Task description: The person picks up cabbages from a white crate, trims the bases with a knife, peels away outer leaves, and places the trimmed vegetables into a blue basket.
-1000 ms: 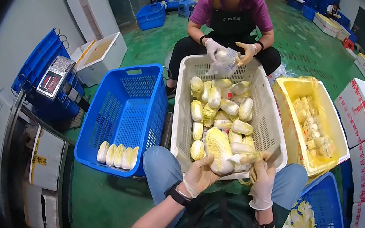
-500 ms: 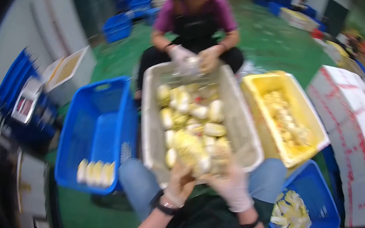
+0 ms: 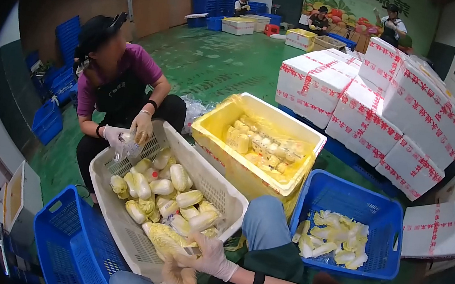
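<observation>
A pale yellow napa cabbage [image 3: 165, 238] lies at the near end of a white crate [image 3: 238, 205], its butt end toward me. My left hand [image 3: 181, 283], in a thin glove, grips it from below with curled fingers. My gloved right hand [image 3: 213, 257] closes over the butt end from the right; its fingertips are partly hidden. Several smaller trimmed napa cabbages [image 3: 180, 177] fill the crate. At its far end a co-worker's gloved hands [image 3: 133, 135] hold a cabbage in clear plastic.
To my right, a blue crate [image 3: 350, 189] holds loose leaves [image 3: 336, 237]. Beyond it stands a yellow-lined foam box [image 3: 219, 158] of packed cabbages. Another blue crate [image 3: 69, 236] is at my left. White taped boxes [image 3: 362, 106] are stacked at the right.
My view has swung right and up, so the crates appear shifted left and more boxes show. Both hands stay at the cabbage; my right hand has come across over its butt end.
</observation>
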`<state>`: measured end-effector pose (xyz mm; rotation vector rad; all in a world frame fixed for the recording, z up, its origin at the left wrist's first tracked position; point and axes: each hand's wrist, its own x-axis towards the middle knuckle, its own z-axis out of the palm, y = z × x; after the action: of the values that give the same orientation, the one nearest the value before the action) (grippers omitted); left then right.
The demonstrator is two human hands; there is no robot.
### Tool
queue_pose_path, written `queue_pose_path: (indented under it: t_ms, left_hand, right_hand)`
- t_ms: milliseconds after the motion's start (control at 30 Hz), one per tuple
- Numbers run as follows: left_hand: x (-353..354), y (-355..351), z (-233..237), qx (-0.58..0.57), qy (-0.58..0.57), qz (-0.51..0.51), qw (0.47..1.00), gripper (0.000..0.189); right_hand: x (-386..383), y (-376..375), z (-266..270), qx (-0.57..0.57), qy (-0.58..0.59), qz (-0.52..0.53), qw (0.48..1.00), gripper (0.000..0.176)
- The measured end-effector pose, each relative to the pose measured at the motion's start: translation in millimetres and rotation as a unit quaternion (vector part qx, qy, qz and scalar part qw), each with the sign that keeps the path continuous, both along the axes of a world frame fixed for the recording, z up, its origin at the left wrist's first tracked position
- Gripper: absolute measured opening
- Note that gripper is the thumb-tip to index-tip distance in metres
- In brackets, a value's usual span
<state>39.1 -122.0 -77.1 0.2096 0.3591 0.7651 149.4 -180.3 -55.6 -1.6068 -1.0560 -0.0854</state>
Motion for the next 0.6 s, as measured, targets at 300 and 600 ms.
queue_pose_path:
  t_ms: [300,600]
  left_hand:
    - [7.6,8.2,14.0,-0.150,-0.061,-0.003,0.987,0.053]
    - [-6.3,11.3,11.1,0.058,0.018,0.009,0.998,0.074]
  right_hand:
    - [17.8,-8.3,-7.7,0.081,0.185,0.055,0.978,0.024]
    - [192.4,-107.7,-37.1,0.559,0.489,0.480,0.467,0.084]
